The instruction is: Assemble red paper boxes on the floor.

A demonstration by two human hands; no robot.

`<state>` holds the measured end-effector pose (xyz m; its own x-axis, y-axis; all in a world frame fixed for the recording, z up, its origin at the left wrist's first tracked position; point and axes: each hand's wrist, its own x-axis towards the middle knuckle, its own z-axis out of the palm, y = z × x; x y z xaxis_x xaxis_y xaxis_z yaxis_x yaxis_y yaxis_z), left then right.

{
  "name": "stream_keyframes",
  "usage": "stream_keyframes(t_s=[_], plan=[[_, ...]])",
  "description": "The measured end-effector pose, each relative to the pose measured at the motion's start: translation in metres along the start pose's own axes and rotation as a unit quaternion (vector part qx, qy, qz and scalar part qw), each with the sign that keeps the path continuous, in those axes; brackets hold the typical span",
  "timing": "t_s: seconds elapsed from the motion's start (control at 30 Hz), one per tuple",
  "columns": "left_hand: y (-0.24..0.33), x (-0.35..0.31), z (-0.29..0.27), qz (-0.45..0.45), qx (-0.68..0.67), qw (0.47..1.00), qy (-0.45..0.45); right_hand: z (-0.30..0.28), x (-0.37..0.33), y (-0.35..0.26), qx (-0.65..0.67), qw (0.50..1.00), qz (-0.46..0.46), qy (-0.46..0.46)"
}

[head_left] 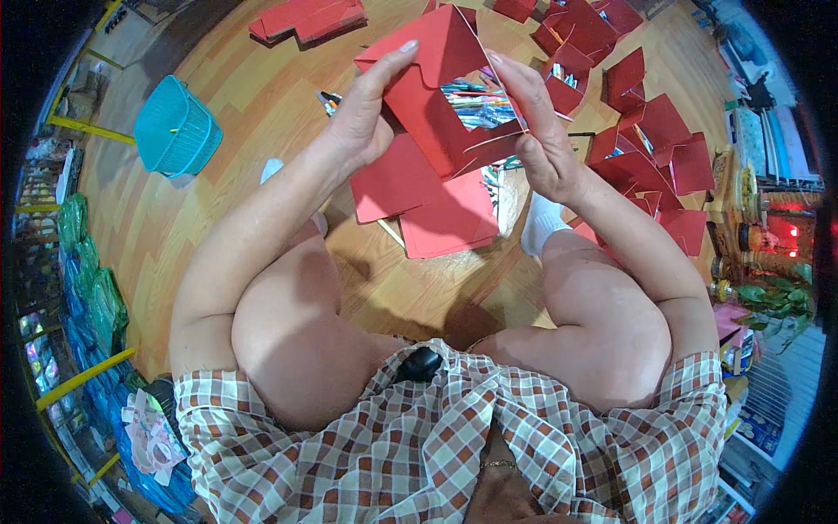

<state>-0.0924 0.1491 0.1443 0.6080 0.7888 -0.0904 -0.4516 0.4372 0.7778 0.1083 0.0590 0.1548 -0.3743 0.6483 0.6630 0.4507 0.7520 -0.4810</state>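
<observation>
A folded red cardboard box (417,103) is held up in front of me, and through its open middle the floor behind shows. My left hand (362,109) is closed on its left side, thumb lying on the front face. On the right edge, my right hand (543,131) grips a thin panel, fingers stretched along it and thumb near the lower flap. Behind the box lies a pile of pens (478,105), partly hidden by it. Flat red cardboard pieces (449,218) overlap on the floor just below the box.
Several open red boxes (655,131), some with pens inside, stand at the right. More red cardboard (310,19) is stacked at the far left. A turquoise basket (179,131) stands on the wooden floor. Shelves line both sides, with a leafy plant (777,297) at the right.
</observation>
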Motion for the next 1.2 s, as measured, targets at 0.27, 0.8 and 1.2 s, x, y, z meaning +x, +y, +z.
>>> stream_keyframes(t_s=[0.27, 0.8, 1.2], plan=[[0.004, 0.001, -0.001, 0.024, 0.008, 1.0, 0.008, 0.004, -0.001, -0.001, 0.083, 0.994, 0.059, 0.037], [0.006, -0.001, 0.001, 0.006, -0.057, 0.998, 0.009, -0.004, 0.011, -0.004, 0.152, 0.984, 0.072, 0.062], [0.007, 0.0, -0.001, 0.007, -0.035, 0.999, 0.005, -0.004, 0.01, -0.01, 0.087, 0.99, 0.099, 0.051]])
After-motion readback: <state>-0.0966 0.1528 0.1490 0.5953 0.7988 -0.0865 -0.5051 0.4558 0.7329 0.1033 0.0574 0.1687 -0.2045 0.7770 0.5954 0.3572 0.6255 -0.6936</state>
